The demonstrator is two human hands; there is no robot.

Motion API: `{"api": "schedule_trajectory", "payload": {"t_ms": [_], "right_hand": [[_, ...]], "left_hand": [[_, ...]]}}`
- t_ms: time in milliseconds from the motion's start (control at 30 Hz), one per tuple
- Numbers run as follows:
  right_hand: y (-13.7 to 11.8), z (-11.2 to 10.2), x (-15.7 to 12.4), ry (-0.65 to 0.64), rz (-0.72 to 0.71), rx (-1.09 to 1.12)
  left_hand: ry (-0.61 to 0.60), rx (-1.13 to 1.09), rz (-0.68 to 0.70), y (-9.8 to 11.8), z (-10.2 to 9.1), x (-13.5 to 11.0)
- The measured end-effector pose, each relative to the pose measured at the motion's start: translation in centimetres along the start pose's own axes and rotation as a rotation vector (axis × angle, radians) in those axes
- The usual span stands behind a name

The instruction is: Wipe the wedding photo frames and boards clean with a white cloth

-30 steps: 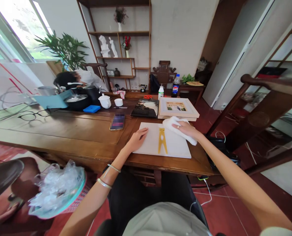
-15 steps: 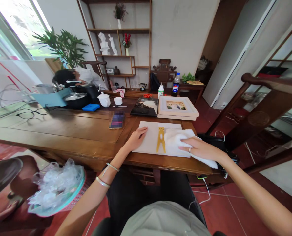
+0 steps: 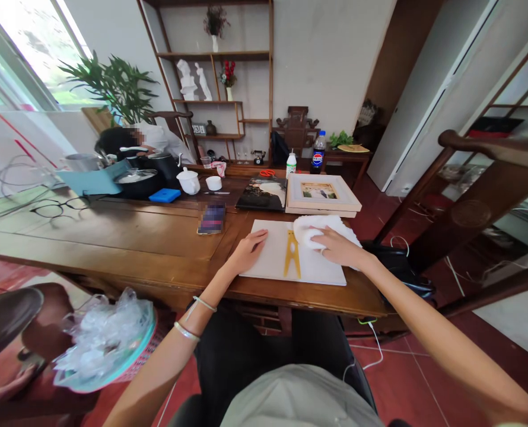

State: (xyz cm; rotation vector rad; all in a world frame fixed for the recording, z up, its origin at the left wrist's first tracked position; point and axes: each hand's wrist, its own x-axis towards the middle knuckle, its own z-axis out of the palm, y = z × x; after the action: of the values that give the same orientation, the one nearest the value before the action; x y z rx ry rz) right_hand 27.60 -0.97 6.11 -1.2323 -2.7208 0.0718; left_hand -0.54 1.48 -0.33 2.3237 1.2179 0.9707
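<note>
Two hands are on one white panel [image 3: 270, 261], which lies flat on the counter [image 3: 157, 228] at the edge nearest us. We note our left hand [image 3: 248, 252] resting on the panel's left side, fingers extended, close together and laid flat rather than curled. Our right hand [image 3: 339, 246] has its fingers clamped on a bunched white cloth [image 3: 321, 222]; the cloth covers the panel's far right corner and spreads past its right side. Between the hands, nearer the cloth, we record a yellow A-shaped piece [image 3: 292, 238] on the panel, legs toward us.

Behind the panel we log a framed picture [image 3: 320, 203] lying face up on another frame, with a dark picture [image 3: 261, 198] beside it on the left. Beyond these stand a white bottle [image 3: 291, 166] and a cola bottle [image 3: 318, 153]. To the panel's left lies a phone [image 3: 211, 219], partly blurred; farther left, we see a pair of glasses [image 3: 69, 203].
</note>
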Motion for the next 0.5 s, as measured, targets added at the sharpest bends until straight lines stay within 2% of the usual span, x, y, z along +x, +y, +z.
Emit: {"api": "schedule_trajectory", "payload": {"t_ms": [167, 267, 333, 400, 500], "right_hand": [[-5.9, -2.4, -5.5, -0.103, -0.051, 0.072], [-7.7, -3.6, -7.0, -0.168, -0.047, 0.104], [-7.2, -3.8, -6.6, -0.195, -0.023, 0.128], [-5.7, -3.2, -5.2, -0.198, 0.02, 0.139], [-2.4, -1.4, -2.1, -0.108, 0.07, 0.089]], "left_hand": [[0.011, 0.003, -0.008, -0.1, 0.1, 0.0], [0.009, 0.005, -0.013, -0.1, 0.1, 0.0], [0.013, 0.002, -0.012, -0.2, 0.2, 0.0], [0.02, -0.001, -0.012, -0.2, 0.2, 0.0], [0.017, 0.002, -0.008, -0.2, 0.1, 0.0]]}}
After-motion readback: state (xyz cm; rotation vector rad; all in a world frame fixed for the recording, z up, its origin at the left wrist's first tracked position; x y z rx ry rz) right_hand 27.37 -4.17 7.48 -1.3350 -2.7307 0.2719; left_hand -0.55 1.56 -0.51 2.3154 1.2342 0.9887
